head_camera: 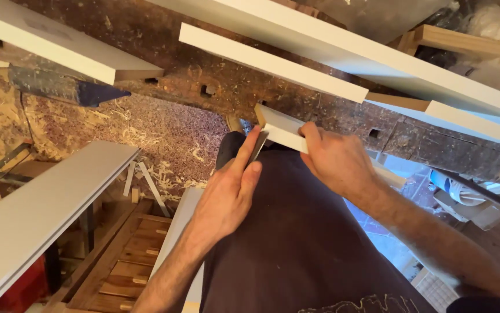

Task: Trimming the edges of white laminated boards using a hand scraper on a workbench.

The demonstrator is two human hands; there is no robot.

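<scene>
Head view: dark, scarred old wooden workbench (227,87) carrying long white-painted boards (348,55) across its top, sawdust-strewn floor (163,133) below. At bench's near edge, short white-painted wooden block with bare wood end (279,128) pinched by right hand (337,159), fingers closed over it. Left hand (227,197) pressing thin grey sanding piece (257,148) flat against block's end. Judged mid-work: end face under treatment, unfinished.

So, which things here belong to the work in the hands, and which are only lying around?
In hand:
- short white board piece, held by right hand
- thin grey tool, pressed to its end by left hand

Lying about:
- long white boards on the workbench
- white board at left
- wood shavings
</scene>
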